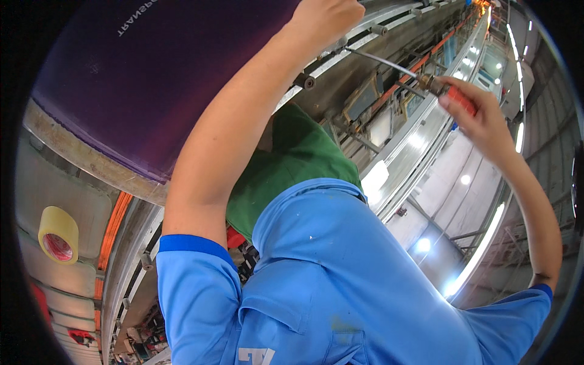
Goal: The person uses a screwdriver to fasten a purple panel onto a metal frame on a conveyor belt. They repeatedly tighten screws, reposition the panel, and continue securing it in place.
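Note:
My right hand (477, 115) is wrapped round the red handle of a screwdriver (459, 100), which has a brass-coloured collar and a long thin metal shaft. The shaft points up and left toward a metal rail (359, 41), its tip close to a small fitting there. My left hand (328, 24) is at the top edge, fingers curled beside that rail. What it grips is hidden. My left forearm crosses in front of a large dark purple panel (140, 91) set in a metal frame, with pale mirrored lettering on it.
A roll of yellowish tape (59, 234) lies at the left on a pale surface beside orange strips (115, 225). A dark round knob (306, 81) sticks out near my left forearm. Long metal rails (413, 143) run to the far right, with framed pieces (363, 97) beneath.

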A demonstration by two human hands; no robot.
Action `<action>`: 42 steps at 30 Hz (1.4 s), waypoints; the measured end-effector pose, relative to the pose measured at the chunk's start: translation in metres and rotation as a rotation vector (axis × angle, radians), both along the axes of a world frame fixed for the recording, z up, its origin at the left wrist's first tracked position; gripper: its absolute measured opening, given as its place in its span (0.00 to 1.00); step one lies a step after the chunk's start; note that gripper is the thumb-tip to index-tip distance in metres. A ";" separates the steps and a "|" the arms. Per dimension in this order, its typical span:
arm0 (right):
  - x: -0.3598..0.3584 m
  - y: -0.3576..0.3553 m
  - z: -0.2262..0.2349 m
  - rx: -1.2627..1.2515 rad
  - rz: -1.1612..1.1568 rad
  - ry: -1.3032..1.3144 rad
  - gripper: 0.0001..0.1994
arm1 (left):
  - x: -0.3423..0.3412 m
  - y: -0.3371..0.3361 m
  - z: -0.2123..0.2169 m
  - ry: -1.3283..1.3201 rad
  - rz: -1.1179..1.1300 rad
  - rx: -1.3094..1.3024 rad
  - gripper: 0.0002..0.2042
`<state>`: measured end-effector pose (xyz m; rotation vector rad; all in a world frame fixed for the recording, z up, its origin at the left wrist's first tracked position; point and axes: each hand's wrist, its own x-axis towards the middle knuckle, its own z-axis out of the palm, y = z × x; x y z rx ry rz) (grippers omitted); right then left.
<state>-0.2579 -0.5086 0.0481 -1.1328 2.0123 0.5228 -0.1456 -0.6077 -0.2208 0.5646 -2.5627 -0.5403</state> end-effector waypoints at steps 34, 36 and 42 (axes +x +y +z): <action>-0.004 0.009 0.001 -0.015 -0.997 -0.238 0.24 | -0.005 -0.001 -0.002 0.009 -0.011 0.085 0.13; -0.015 0.000 0.001 -0.027 -1.073 -0.288 0.26 | -0.006 0.000 -0.004 0.027 -0.017 0.080 0.14; -0.009 0.016 -0.002 -0.278 0.759 0.171 0.21 | -0.004 -0.002 0.001 0.009 -0.023 0.065 0.14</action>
